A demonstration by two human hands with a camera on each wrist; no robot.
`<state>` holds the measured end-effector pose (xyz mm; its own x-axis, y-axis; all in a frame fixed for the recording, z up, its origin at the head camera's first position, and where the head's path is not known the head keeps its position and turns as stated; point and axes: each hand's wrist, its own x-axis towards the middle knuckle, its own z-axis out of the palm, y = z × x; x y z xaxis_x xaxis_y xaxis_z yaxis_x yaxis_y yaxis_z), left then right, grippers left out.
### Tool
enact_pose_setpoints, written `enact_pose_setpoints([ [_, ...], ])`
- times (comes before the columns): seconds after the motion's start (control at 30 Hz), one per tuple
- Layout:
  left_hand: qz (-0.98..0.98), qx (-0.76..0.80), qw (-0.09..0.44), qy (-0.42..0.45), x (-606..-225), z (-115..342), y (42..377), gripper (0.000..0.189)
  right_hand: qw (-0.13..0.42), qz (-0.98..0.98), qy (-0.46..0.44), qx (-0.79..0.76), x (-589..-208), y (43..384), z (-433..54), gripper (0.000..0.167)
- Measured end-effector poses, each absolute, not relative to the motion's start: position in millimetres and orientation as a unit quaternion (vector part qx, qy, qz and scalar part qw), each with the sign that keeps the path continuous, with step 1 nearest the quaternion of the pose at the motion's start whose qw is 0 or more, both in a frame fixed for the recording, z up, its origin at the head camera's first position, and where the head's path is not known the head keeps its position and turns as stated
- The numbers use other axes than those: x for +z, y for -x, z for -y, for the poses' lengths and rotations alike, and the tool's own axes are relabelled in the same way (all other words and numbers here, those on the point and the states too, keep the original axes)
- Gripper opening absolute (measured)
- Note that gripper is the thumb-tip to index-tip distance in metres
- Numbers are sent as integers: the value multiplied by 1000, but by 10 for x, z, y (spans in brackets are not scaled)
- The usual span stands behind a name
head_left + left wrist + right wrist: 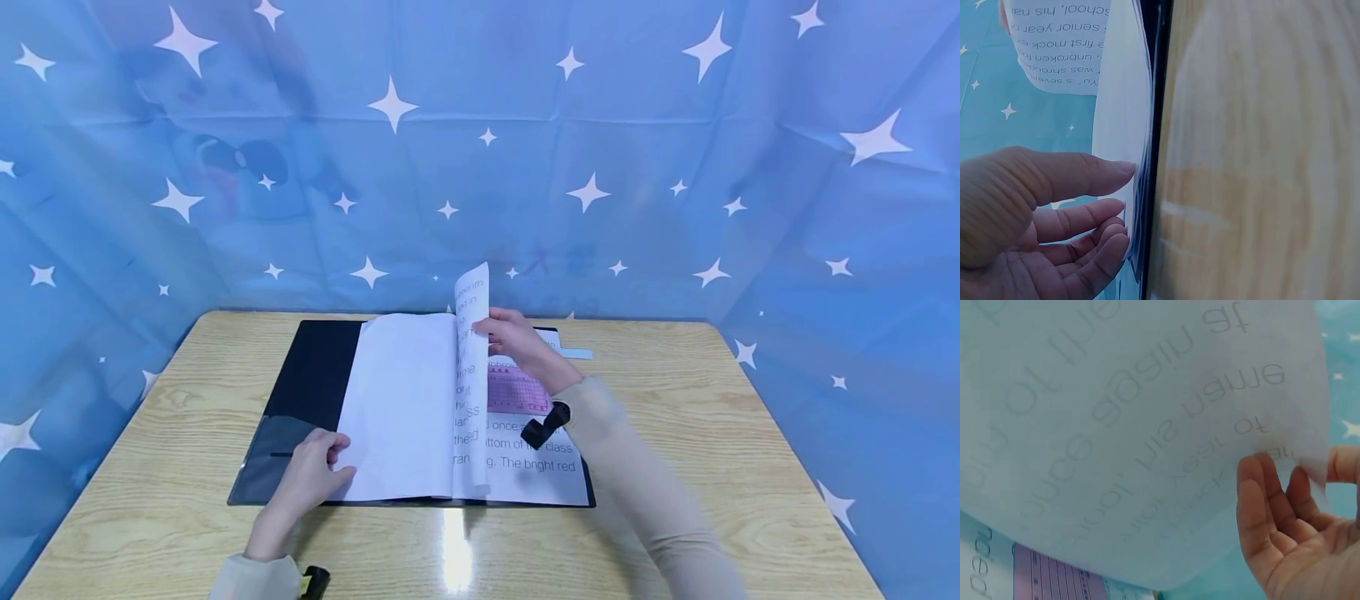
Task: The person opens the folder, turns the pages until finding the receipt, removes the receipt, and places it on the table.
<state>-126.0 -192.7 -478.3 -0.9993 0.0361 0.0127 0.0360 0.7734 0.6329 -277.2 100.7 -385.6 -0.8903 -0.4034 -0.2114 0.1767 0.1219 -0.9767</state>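
Observation:
A black folder [318, 358] lies spread on the table, holding white printed sheets. My right hand [517, 340] pinches the outer edge of a raised page [471, 375], which stands nearly upright along the middle and bows a little. In the right wrist view, the thumb and the curled fingers [1251, 512] are on opposite sides of this page. My left hand [311, 468] rests at the left edge of the blank white page [401, 408], fingers loosely bent. Its thumb touches the paper in the left wrist view. Under the raised page lies a large-print sheet [536, 479].
A pink gridded strip [517, 390] lies across the right sheet. A pale blue tab [576, 353] sticks out past the folder's right side. The wooden table [675, 433] meets a blue curtain [480, 192] with white stars at the back.

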Motion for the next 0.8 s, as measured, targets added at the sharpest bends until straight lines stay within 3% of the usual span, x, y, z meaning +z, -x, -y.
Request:
enact_pose_setpoints([
  [0.8, -942, 334, -3, -17, -4784, 1916, 1254, 28, 216, -682, 71, -695, -4017, 2775, -533, 43],
])
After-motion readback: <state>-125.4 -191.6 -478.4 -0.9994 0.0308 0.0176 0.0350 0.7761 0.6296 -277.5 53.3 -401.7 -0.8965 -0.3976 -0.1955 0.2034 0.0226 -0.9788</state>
